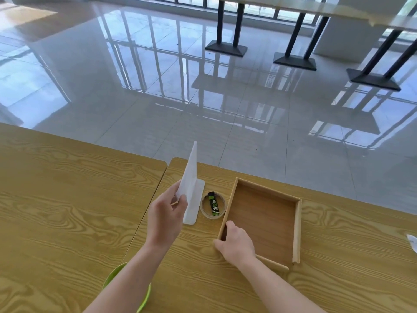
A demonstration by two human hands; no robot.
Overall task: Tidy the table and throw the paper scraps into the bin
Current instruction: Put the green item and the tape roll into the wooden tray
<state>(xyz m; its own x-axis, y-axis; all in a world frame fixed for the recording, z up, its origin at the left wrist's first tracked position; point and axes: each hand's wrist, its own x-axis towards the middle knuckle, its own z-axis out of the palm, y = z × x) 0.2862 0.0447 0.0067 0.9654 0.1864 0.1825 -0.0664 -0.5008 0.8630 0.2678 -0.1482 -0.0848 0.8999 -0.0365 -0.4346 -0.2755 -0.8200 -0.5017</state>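
While the left hand point(165, 216) pinched a paper point(190, 175) and the right hand point(237, 245) gripped the tray point(297, 231) corner, the paper probably belonged next in the bin point(111, 275) below that pinch.

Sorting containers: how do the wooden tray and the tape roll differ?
The wooden tray is rectangular, the tape roll round. The tray is empty; the roll rings a green-black tube. The right hand holds the tray's corner; the roll is untouched. Both rest on the table.
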